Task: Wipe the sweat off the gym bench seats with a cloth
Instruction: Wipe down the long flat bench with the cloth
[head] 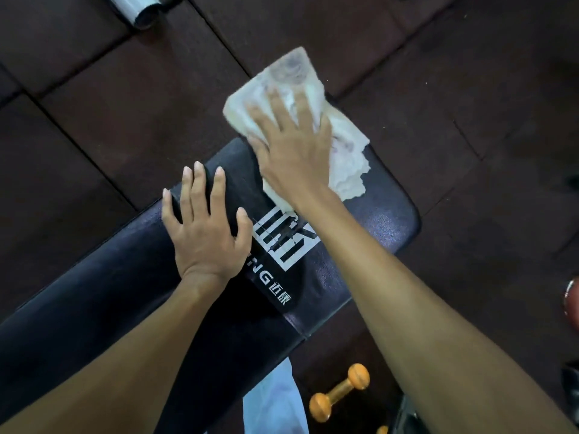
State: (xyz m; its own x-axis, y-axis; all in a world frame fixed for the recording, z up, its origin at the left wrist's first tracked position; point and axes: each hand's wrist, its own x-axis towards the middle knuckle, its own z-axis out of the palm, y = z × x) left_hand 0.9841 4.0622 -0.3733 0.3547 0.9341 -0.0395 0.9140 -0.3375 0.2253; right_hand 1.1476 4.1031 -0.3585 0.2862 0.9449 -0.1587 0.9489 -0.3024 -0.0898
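Observation:
A black padded gym bench (388,220) with a white logo runs from the lower left to the middle right. A white cloth (347,151) lies over its far end and hangs past the edge. My right hand (294,145) presses flat on the cloth with straight, spread fingers. My left hand (203,223) rests flat on the bench's left edge, fingers spread, holding nothing.
Dark rubber floor tiles (125,120) surround the bench. An orange dumbbell (340,391) lies on the floor below the bench, beside a pale blue fabric (275,405). A metal tube (138,9) lies at the top left. A reddish round object (571,300) shows at the right edge.

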